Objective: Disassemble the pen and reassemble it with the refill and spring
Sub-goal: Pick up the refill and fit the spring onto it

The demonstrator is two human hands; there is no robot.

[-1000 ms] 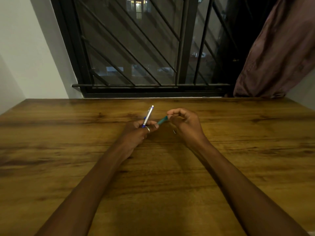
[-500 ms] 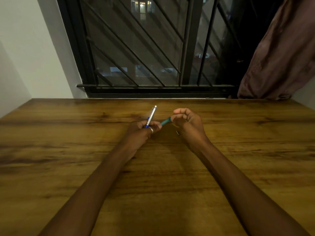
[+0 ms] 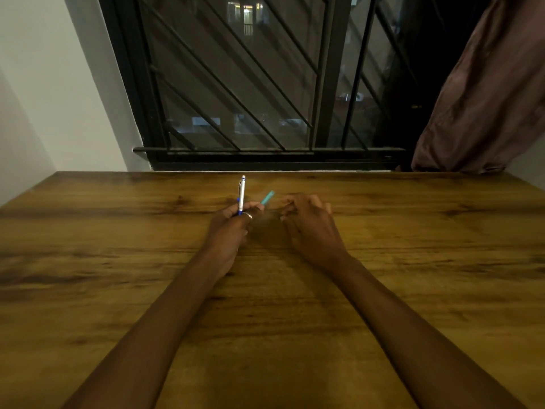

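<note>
My left hand grips two pen parts over the wooden table. One is the silver upper barrel with a blue clip, standing nearly upright. The other is a teal lower piece that sticks out to the upper right from my fingertips. A ring shows on one finger of that hand. My right hand rests just to the right, a small gap from the teal piece, its fingers loosely curled toward the table. I cannot tell whether it holds anything small. No spring or refill shows.
A barred black window runs along the table's far edge. A brown curtain hangs at the back right. A white wall stands at the left.
My right hand has let go of the teal piece and dropped away to the right. The teal piece now stays in my left hand with the silver barrel, which stands more upright.
</note>
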